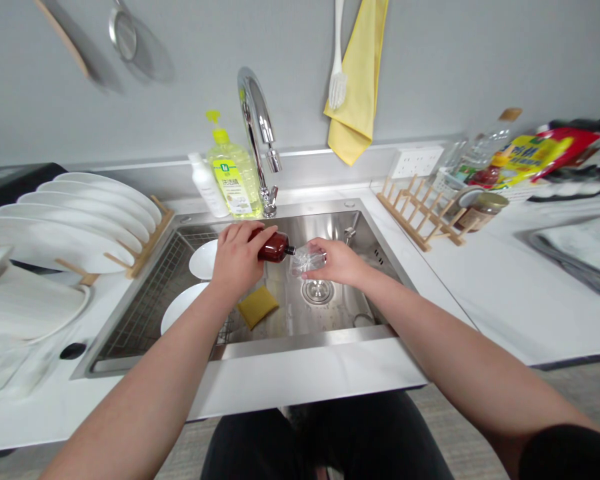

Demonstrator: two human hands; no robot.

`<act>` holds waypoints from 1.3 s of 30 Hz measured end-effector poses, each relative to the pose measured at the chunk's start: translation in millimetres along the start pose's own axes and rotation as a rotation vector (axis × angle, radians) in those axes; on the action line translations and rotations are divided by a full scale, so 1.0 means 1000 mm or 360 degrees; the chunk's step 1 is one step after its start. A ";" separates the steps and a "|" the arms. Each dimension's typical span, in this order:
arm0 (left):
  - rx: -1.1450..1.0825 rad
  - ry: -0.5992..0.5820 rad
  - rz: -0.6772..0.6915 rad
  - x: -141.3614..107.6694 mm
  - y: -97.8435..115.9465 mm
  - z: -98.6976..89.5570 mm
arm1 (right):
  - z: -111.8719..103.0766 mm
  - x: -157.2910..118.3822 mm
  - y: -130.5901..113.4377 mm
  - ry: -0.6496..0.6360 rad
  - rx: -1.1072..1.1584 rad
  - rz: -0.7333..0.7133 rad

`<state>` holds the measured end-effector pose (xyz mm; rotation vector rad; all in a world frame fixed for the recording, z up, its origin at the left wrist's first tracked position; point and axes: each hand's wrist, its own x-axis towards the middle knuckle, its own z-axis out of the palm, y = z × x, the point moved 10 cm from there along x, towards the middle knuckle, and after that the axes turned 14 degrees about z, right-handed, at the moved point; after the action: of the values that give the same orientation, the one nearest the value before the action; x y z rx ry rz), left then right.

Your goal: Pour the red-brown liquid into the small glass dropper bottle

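Note:
My left hand [240, 259] is wrapped round a dark red-brown bottle [274, 247], tipped on its side over the sink [325, 337]. Its black neck points right, close to the mouth of a clear glass cup [306, 259]. That cup is gripped by my right hand [337, 261], fingers around its right side, above the drain [317, 291]. Whether liquid flows between the two cannot be made out. A yellow sponge [258, 307] lies on the sink floor below my left hand. Two white plates, one upper [203, 260] and one lower [183, 307], rest at the sink's left, partly hidden by my arm.
A chrome faucet [255, 127] rises behind the sink, beside a yellow-green dish soap bottle [235, 177] and a white bottle [207, 185]. White plates [75, 230] stand in a rack at left. A wooden rack [420, 212] and a jar [483, 212] stand at right.

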<state>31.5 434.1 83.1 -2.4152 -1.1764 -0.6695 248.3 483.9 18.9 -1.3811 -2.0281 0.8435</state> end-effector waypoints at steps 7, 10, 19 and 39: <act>0.0000 -0.0016 -0.0013 0.000 0.000 0.000 | 0.001 0.000 0.002 -0.0003 0.0008 0.0007; 0.0001 -0.0013 -0.0011 0.000 0.000 0.000 | 0.001 0.000 0.002 -0.0005 0.0018 0.0010; 0.0017 -0.0014 -0.0014 0.000 0.000 0.000 | -0.001 -0.001 -0.004 -0.0005 -0.0012 -0.0006; -0.0011 -0.0018 -0.0015 0.000 0.000 0.000 | -0.001 0.000 -0.003 -0.0002 -0.0036 -0.0019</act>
<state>31.1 433.9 82.8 -2.4239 -1.1929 -0.6647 247.3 483.0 21.8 -1.3797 -2.0508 0.8185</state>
